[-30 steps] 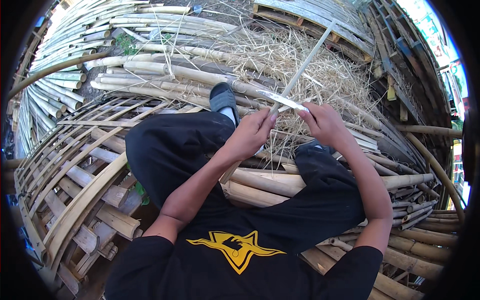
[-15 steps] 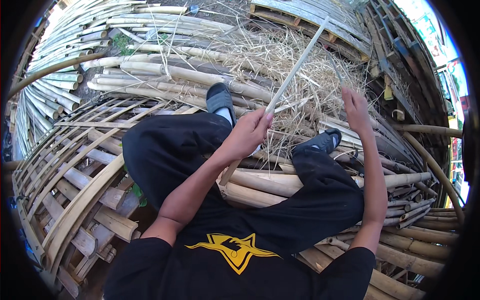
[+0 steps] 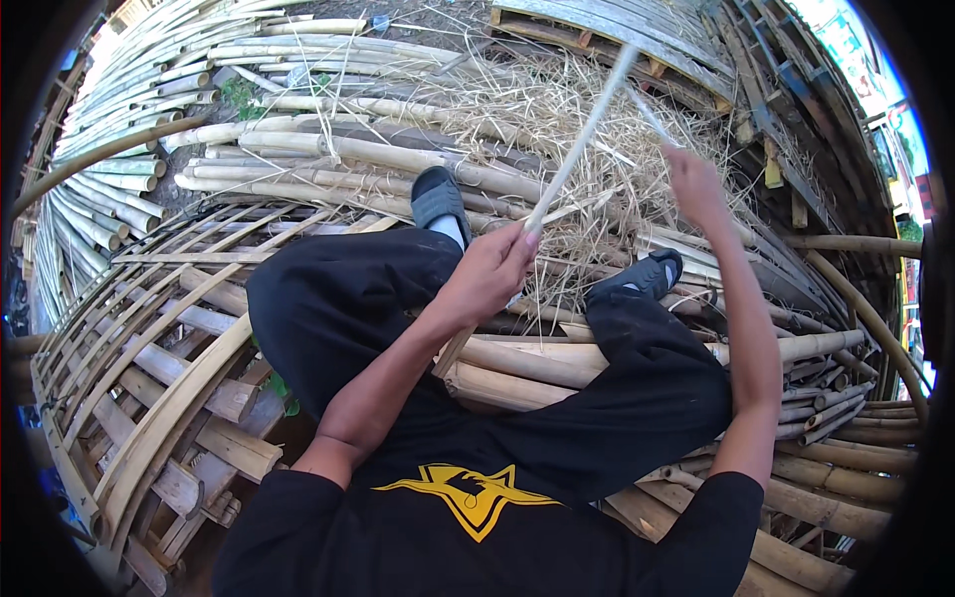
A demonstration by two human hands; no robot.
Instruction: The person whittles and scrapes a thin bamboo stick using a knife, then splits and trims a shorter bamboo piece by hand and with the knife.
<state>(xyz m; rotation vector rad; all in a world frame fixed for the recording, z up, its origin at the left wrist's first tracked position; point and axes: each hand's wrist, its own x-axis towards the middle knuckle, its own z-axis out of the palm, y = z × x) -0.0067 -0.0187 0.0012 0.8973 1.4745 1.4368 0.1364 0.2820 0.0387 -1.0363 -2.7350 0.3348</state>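
Observation:
My left hand point(image 3: 492, 271) is closed round a long, pale bamboo strip point(image 3: 580, 147), which slants up and away to the right. The strip's lower part comes out below the hand, over my lap. Out to the right, my right hand point(image 3: 698, 187) is a fist on what looks like a knife point(image 3: 650, 114); only its thin, light blade shows, and the handle is hidden in the fingers. The blade points up and left, its tip close to the far part of the strip. Whether the two touch I cannot tell.
Curly bamboo shavings point(image 3: 557, 109) cover the ground ahead. Long bamboo poles point(image 3: 358, 154) lie behind my sandalled feet. A slatted bamboo frame point(image 3: 189, 318) stands at my left, wooden pallets point(image 3: 796, 139) are stacked at the far right, and more poles point(image 3: 836, 488) lie at my right.
My right hand has moved up and to the left with the knife, bringing the blade closer to the strip's far end. The left hand has barely shifted, and the strip's far end has swung slightly left.

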